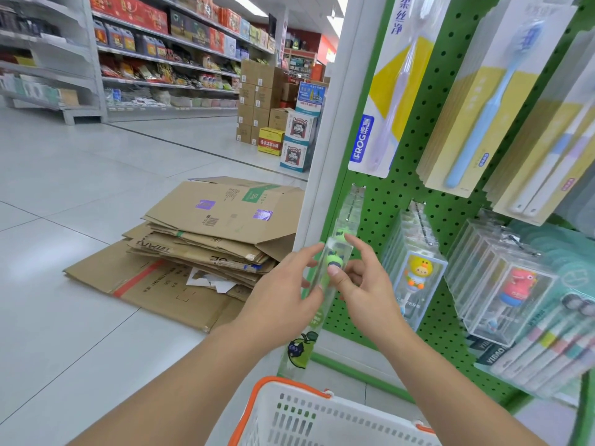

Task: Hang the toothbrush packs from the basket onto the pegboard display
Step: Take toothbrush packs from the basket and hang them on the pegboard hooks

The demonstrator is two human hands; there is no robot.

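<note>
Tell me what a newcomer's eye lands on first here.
Both hands, left hand and right hand, hold a clear toothbrush pack with a green figure against the green pegboard. Left of it, flattened cardboard boxes lie piled on the floor; a white basket sits below.

My two hands, left hand (283,294) and right hand (363,284); one clear toothbrush pack (335,262) between them; one white basket (322,420) with orange rim; one green pegboard (386,204); one stack of flattened cartons (206,233); hanging packs in several rows, too overlapped to count exactly.
</note>
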